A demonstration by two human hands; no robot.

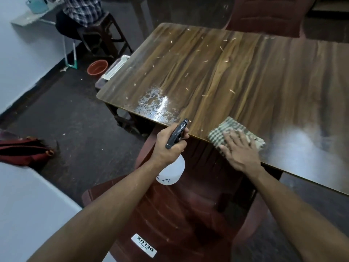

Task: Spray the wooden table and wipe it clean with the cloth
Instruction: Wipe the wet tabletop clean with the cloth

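Wooden table [236,72] (crumb-strewn, wet patch), left hand [171,146] fingers gripping spray bottle [174,163], right hand [239,152] flat on checked cloth [226,127]

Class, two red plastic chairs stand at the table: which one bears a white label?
The near chair, below the person's arms, bears the label; the far chair shows none.

The word "DELUX" is read, upside down, on a white sticker [144,245] on the red plastic chair [188,214]. Small marks on the white spray bottle [171,173], above the sticker, cannot be read.
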